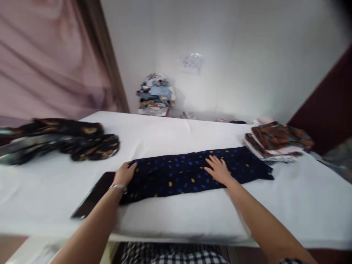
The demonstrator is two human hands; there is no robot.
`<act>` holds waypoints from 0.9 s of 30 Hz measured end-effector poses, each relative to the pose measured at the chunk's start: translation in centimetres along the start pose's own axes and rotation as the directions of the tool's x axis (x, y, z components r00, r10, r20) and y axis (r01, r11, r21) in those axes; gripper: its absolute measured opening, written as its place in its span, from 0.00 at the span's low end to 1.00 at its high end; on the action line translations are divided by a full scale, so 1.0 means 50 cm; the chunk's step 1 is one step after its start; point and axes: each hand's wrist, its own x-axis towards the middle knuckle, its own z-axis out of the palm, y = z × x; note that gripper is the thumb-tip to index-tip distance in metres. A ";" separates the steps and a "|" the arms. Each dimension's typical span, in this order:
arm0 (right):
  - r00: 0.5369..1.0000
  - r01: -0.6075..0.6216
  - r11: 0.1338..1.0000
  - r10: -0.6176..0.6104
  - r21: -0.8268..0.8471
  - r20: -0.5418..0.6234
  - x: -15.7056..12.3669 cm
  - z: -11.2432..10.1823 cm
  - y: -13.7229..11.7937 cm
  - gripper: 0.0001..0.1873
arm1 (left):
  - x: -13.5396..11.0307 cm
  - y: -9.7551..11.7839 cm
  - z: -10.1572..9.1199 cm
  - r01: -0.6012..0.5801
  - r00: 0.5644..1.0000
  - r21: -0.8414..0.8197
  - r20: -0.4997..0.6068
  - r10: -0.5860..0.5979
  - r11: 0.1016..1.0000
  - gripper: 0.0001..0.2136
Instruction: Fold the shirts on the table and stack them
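Left hand (125,173) at the left end of a dark patterned cloth (176,178); its fingertips are lost from sight, so it cannot be told whether the fingers pinch the edge or merely press it. Right hand (218,171) lies flat towards the cloth's other end, fingers spread apart, palm side hidden. The cloth stretches lengthwise across the middle of the counter (176,218), its left end over or against a dark flat panel (95,196), the overlap being partly behind the left wrist. Forearms cut off by the lower edge of view. Dark garments (90,143) on the left blur and run out of frame. Writing on a paper sheet (191,64) too faint to read

Cloth: a long strip, navy to black, scattered with blue and yellow spots, right end angled. Panel: smooth, straight-edged. Counter covering: white, softly creased. At right, a folded stack (282,137), rust-brown print uppermost, near the cloth's tip; contact unclear. Behind the counter, a rumpled clothing heap (156,93). Pink curtain (46,62) in loose folds; a metallic-looking bracelet (118,187) circles the left wrist
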 end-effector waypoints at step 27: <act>0.956 0.113 0.790 0.080 0.602 -0.284 0.001 0.022 0.076 0.26 | -0.153 0.342 0.090 -0.045 0.678 -0.441 0.645 0.351 0.897 0.33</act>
